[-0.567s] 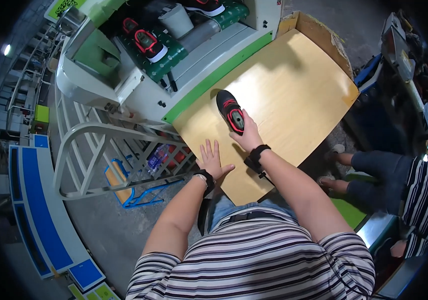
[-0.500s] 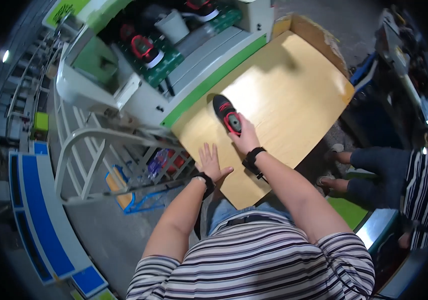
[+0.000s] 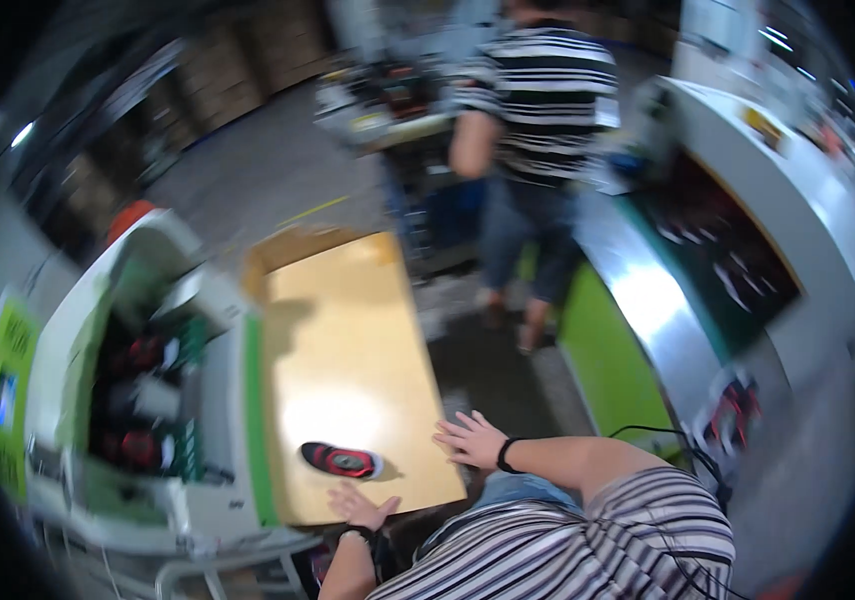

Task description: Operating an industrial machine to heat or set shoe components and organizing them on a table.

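A black shoe [image 3: 345,461] with red trim and a pale heel lies sole down on the near part of the wood-coloured worktop [image 3: 348,330], its toe toward the machine [image 3: 213,510] at left. The left hand [image 3: 361,507] is spread, just beside the shoe on its near side; whether its palm bears on the worktop cannot be told. The right hand [image 3: 473,440] is likewise spread, its fingers at the worktop's right edge, well apart from the shoe; contact there is unclear. A dark band [image 3: 508,455] circles the right wrist. Within the machine, red-and-black shoes [image 3: 138,450] sit in shadow, blurred. Cardboard [image 3: 293,243] borders the worktop's far end. Beyond, a co-worker [image 3: 543,110] in a striped top stands with back turned, near a cluttered table [image 3: 418,130]. At right, a dark belt [image 3: 723,325] adjoins a bright metal strip [image 3: 648,290] and a green panel [image 3: 613,350], the belt's load too blurred to identify
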{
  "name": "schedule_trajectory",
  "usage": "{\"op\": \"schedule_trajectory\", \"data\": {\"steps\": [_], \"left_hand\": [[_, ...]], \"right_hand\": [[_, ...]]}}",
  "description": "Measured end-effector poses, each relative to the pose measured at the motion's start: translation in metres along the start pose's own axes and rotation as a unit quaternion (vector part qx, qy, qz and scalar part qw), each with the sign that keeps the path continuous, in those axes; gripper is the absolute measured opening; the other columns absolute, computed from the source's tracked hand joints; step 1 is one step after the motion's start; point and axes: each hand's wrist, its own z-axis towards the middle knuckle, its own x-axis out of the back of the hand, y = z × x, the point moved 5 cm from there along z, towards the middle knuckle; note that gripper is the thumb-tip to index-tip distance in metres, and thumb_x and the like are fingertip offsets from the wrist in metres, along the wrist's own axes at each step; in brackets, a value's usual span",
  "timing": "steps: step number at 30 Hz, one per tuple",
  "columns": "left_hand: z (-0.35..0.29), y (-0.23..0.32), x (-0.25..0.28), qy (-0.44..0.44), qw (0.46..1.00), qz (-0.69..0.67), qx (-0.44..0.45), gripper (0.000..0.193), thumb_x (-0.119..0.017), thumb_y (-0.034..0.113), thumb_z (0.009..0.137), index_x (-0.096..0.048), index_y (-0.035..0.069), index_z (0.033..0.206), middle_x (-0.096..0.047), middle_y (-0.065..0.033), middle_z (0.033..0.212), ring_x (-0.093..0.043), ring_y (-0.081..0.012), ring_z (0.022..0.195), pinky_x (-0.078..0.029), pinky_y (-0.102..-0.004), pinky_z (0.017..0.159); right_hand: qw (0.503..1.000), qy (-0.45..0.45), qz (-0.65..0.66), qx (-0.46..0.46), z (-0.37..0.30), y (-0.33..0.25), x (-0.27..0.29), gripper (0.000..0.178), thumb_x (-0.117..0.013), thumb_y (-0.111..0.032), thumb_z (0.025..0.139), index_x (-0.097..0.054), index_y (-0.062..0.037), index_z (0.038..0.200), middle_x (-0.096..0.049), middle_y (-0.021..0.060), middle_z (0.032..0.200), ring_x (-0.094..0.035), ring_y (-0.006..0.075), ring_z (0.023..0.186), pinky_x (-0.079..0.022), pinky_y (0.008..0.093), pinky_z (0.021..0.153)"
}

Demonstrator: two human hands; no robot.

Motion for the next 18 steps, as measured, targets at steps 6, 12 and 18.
{"op": "schedule_trajectory", "data": {"steps": [6,12,18], "left_hand": [[0.003,0.008,0.014,0.067,0.996,-0.008,-0.063,0.144,-0.07,0.076,0.065,0.015,-0.003,0.151,0.014,-0.0395,0.153,0.017,-0.0494,0.145,0.008,-0.0584,0.116],[0.008,0.006,0.022,0.016,0.997,0.065,-0.024,0.141,-0.058,0.083,0.069,0.016,-0.004,0.151,0.011,-0.0401,0.154,0.016,-0.0486,0.146,0.006,-0.0593,0.117],[-0.007,0.001,0.012,0.114,0.983,0.071,-0.127,0.104,-0.055,0.061,0.087,-0.011,-0.006,0.153,-0.011,-0.0337,0.157,0.0,-0.0462,0.148,-0.005,-0.0572,0.119]], "right_hand": [[0.856,-0.078,0.289,-0.422,-0.169,0.073,-0.147,0.035,-0.06,-0.035,0.084,-0.073,-0.011,0.106,-0.068,0.014,0.118,-0.062,0.0402,0.109,-0.05,0.0506,0.09],[0.808,-0.109,0.225,-0.534,-0.38,-0.001,-0.206,0.033,-0.058,-0.027,0.082,-0.073,-0.0035,0.1,-0.068,0.0247,0.106,-0.065,0.0387,0.103,-0.052,0.0474,0.088],[0.697,-0.059,0.301,-0.648,-0.503,-0.058,-0.26,0.036,-0.059,-0.026,0.08,-0.073,-0.0006,0.101,-0.068,0.024,0.109,-0.064,0.0371,0.106,-0.05,0.0465,0.09]]}}
